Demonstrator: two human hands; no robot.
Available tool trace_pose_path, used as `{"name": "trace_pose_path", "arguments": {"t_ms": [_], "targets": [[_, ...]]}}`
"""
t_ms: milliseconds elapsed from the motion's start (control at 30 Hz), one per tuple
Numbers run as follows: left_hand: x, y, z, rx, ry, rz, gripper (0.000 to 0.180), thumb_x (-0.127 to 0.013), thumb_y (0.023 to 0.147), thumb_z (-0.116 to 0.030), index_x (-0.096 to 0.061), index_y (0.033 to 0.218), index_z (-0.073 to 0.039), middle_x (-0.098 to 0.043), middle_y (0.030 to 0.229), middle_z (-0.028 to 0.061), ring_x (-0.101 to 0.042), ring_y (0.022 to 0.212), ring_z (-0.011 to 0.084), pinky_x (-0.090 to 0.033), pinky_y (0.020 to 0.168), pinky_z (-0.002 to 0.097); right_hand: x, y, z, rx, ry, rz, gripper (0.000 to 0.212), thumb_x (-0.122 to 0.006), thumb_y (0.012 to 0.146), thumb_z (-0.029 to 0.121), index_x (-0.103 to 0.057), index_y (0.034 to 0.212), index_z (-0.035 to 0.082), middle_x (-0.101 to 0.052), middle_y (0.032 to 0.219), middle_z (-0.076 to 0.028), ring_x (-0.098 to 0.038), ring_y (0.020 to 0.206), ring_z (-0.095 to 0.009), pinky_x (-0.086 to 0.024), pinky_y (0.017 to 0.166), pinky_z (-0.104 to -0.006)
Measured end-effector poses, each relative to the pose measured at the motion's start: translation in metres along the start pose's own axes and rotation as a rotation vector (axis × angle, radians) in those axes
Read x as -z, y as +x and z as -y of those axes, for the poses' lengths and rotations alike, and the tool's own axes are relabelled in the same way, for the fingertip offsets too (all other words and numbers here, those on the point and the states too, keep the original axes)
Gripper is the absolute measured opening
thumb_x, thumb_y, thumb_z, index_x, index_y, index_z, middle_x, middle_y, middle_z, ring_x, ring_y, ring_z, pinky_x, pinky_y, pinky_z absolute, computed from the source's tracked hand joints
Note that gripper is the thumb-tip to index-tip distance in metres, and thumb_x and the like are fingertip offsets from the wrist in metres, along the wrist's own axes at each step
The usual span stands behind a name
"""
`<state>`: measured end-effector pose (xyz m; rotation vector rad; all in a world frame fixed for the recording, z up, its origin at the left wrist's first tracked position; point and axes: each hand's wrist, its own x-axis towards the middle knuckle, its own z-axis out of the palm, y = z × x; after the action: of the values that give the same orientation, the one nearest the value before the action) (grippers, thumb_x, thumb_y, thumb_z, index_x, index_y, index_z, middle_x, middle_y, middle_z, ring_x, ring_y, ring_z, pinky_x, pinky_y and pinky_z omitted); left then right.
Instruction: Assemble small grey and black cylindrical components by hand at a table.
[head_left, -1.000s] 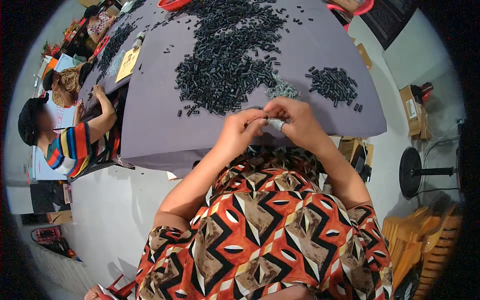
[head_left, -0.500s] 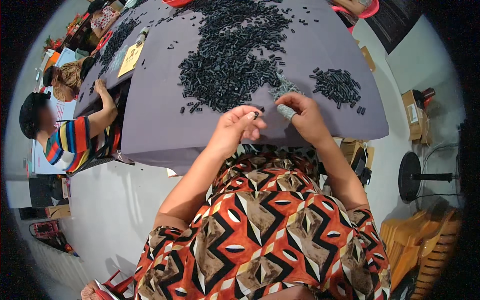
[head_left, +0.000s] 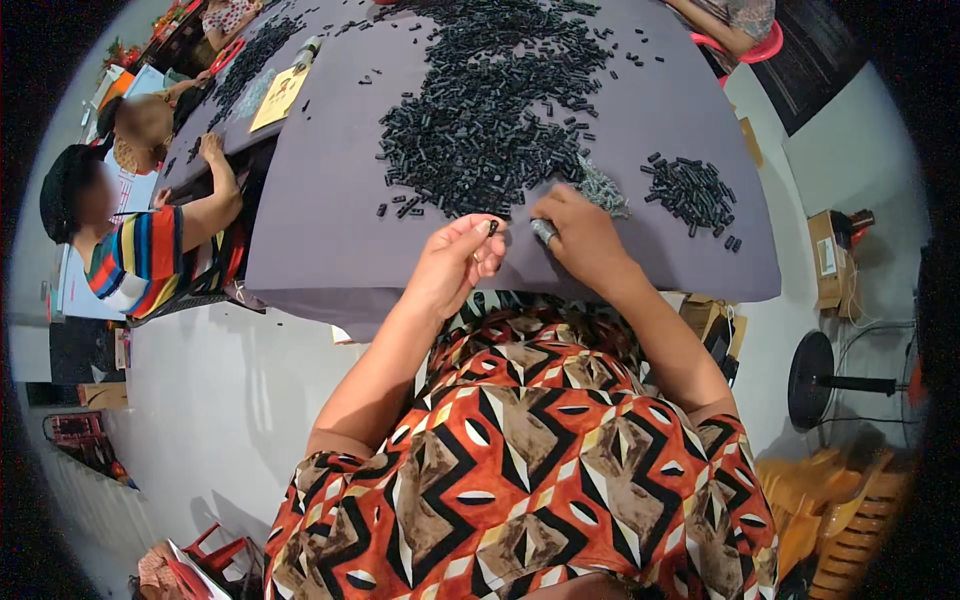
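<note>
Between its thumb and fingertips, my left hand [head_left: 448, 262] pinches a small black tube-shaped piece [head_left: 493, 228] above the near edge of the table. Close by on the right, my right hand [head_left: 592, 242] has its fingers drawn together, a grey wrapping [head_left: 544, 230] around one digit. Whatever its fingertips hold is too small to make out. Beside that hand lies a heap of small silvery, see-through parts [head_left: 604, 190]. A large pile of black tube-shaped pieces [head_left: 470, 145] spreads beyond both hands. Farther right sits a smaller pile of the same pieces [head_left: 690, 194].
A grey-purple cloth covers the table [head_left: 330, 220]. At the left, a co-worker in a striped shirt [head_left: 150, 255] reaches onto an adjoining table near a yellow card [head_left: 280, 98]. Others sit farther off. A black round-based stand [head_left: 812, 380] and stacked orange chairs [head_left: 850, 510] are at the right.
My right hand has moved left, away from the silvery parts, with its fingers now pointing toward the left hand. My left hand keeps its pinch on the black piece. The whole view has shifted slightly.
</note>
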<state>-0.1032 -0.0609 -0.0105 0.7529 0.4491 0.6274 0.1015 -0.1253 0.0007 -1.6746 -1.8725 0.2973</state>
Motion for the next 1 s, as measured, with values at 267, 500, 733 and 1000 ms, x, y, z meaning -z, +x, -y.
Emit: {"name": "trace_pose_path", "arguments": {"t_ms": [267,500,733,1000], "targets": [[-0.001,-0.002,0.000,0.044,0.065,-0.020,0.019,-0.053,0.098,-0.017,-0.060,0.106,-0.001,-0.069,0.083,0.0087,-0.062,0.060,0.0124,-0.052,0.057,0.0229,0.002,-0.004,-0.005,-0.018,0.286,-0.079,0.029,-0.059,0.074,-0.002,-0.062,0.103,0.003,-0.061,0.099,-0.014,-0.062,0.093,-0.033,-0.051,0.079,-0.0385],[-0.016,0.000,0.003,0.088,0.102,0.017,0.019,-0.053,0.099,-0.017,-0.059,0.107,-0.001,-0.070,0.087,0.0127,-0.066,0.066,0.0156,-0.055,0.061,0.0263,0.016,-0.008,0.004,-0.260,0.934,0.075,0.025,-0.061,0.084,-0.001,-0.062,0.109,0.003,-0.061,0.091,0.000,-0.058,0.082,-0.011,-0.048,0.071,-0.0265],[-0.024,0.001,0.008,0.079,0.223,0.061,0.017,-0.052,0.099,-0.015,-0.059,0.106,-0.001,-0.070,0.086,0.0126,-0.066,0.065,0.0145,-0.055,0.061,0.0255,0.026,-0.010,0.007,-0.253,1.143,0.128,0.014,-0.064,0.085,0.004,-0.062,0.099,0.005,-0.063,0.090,0.003,-0.058,0.079,-0.006,-0.047,0.069,-0.0222],[-0.029,0.001,0.007,0.110,0.177,0.093,0.017,-0.052,0.099,-0.015,-0.058,0.105,-0.001,-0.069,0.086,0.0120,-0.065,0.065,0.0137,-0.054,0.061,0.0247,0.007,-0.012,-0.007,-0.209,1.218,0.149,0.024,-0.055,0.076,-0.005,-0.064,0.097,0.003,-0.065,0.089,0.000,-0.062,0.083,-0.009,-0.049,0.078,-0.0249]]}}
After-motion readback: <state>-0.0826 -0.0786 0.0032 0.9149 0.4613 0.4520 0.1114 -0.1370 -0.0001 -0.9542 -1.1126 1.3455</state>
